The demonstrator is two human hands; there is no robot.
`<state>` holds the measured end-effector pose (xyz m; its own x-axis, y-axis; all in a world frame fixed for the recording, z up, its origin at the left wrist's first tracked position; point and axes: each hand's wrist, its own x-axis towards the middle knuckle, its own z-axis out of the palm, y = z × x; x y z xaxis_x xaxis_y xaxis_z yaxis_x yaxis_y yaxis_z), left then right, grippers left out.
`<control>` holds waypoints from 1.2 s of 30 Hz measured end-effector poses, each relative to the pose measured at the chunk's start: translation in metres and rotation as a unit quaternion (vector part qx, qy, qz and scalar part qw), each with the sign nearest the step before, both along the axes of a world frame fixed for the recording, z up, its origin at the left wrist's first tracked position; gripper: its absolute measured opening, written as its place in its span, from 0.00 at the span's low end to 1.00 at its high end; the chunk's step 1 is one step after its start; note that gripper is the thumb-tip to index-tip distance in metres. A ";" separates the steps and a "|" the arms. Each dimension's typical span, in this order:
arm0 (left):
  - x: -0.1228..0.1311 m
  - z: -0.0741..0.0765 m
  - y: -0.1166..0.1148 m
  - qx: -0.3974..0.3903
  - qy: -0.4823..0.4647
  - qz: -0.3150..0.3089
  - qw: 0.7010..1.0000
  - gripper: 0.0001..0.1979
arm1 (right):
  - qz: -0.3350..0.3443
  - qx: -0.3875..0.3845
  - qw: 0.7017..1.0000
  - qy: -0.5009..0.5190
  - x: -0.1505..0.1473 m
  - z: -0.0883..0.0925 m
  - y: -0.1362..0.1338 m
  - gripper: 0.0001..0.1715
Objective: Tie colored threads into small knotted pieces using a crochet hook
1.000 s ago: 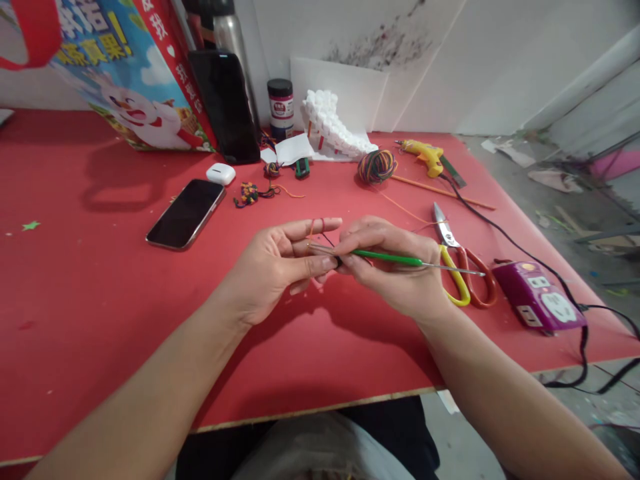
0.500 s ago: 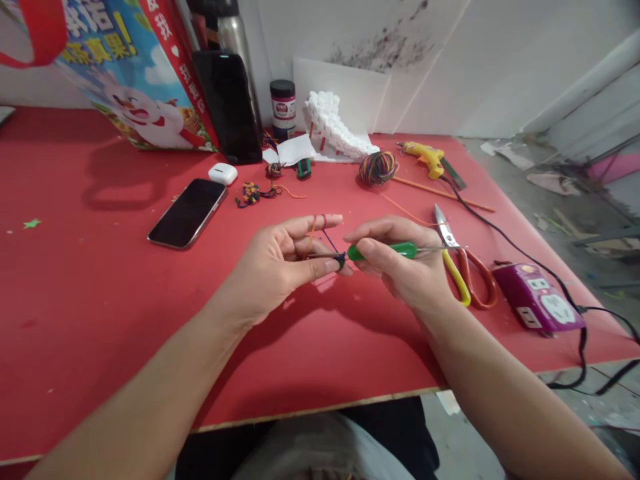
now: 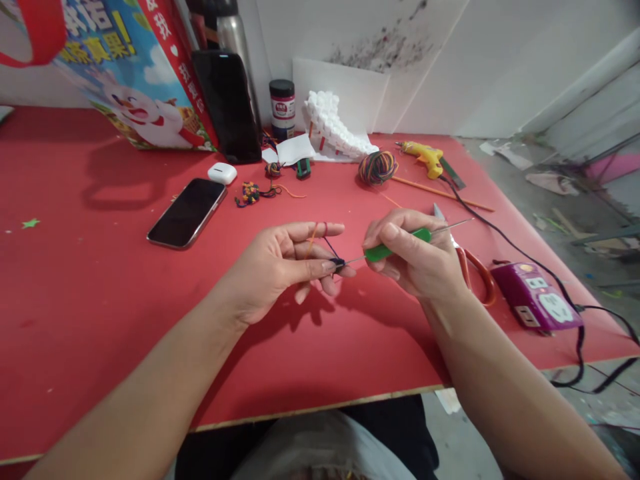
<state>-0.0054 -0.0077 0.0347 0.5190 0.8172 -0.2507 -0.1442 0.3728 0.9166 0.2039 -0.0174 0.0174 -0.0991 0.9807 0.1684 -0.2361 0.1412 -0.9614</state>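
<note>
Between thumb and fingers, my left hand [image 3: 290, 262] pinches a small dark piece of yarn work [image 3: 339, 263]. Yarn is looped round its raised index finger, orange on one side and dark on the other. My right hand [image 3: 417, 250] is closed on the green handle of a crochet hook [image 3: 379, 253]. The hook's thin metal shaft reaches left to the dark yarn work, and a second metal end sticks out to the right past the hand. Behind the hands lies a multicoloured yarn ball [image 3: 377, 167], with an orange strand trailing from it.
Scissors [image 3: 477, 277] lie partly behind my right hand, near a purple power box [image 3: 537, 297] with black cables. Farther back are a yellow glue gun [image 3: 423, 157], an orange stick [image 3: 445, 194] and a jar [image 3: 283, 110]. A phone [image 3: 187, 213] lies at left.
My right hand has moved right and slightly up with the hook, which now tilts more. The hook's shaft is drawn farther out of the yarn work. My left hand's lower fingers have spread.
</note>
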 end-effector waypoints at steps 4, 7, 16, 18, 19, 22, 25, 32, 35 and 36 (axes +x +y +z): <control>0.000 0.002 0.001 -0.045 -0.022 -0.008 0.999 0.25 | 0.018 0.004 1.000 -0.001 0.003 -0.003 0.000 0.15; 0.000 0.002 0.002 -0.050 -0.035 -0.010 0.998 0.24 | 0.013 0.001 1.000 -0.006 0.004 -0.004 0.001 0.15; -0.002 0.000 0.001 -0.021 -0.034 -0.005 0.999 0.23 | 0.007 0.009 1.000 -0.012 0.005 -0.002 0.002 0.15; -0.002 0.000 0.001 -0.011 -0.013 -0.001 1.000 0.24 | 0.001 0.015 1.000 -0.027 0.006 -0.003 0.003 0.15; -0.001 0.001 0.000 -0.007 0.000 0.003 1.000 0.25 | -0.001 0.022 0.999 -0.037 0.007 -0.004 0.003 0.14; 0.002 0.002 0.000 -0.004 0.033 0.027 0.999 0.25 | -0.014 0.059 0.995 -0.074 0.008 -0.005 0.001 0.12; 0.006 0.002 0.000 -0.027 0.046 0.063 0.997 0.24 | -0.051 0.118 0.983 -0.132 0.004 -0.004 -0.003 0.12; 0.009 0.001 0.003 -0.100 -0.042 0.122 0.987 0.24 | -0.084 0.237 0.951 -0.182 -0.010 -0.009 -0.007 0.09; 0.012 0.002 0.003 -0.100 -0.056 0.160 0.980 0.22 | -0.089 0.316 0.914 -0.240 -0.012 -0.013 -0.007 0.05; 0.013 0.003 0.003 -0.098 -0.055 0.172 0.979 0.21 | -0.088 0.346 0.897 -0.261 -0.012 -0.014 -0.007 0.08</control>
<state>0.0072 -0.0044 0.0373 0.2538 0.8903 -0.3781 -0.3866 0.4516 0.8041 0.1918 -0.0249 0.0031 -0.1957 0.6674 0.7185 0.3056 0.7377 -0.6020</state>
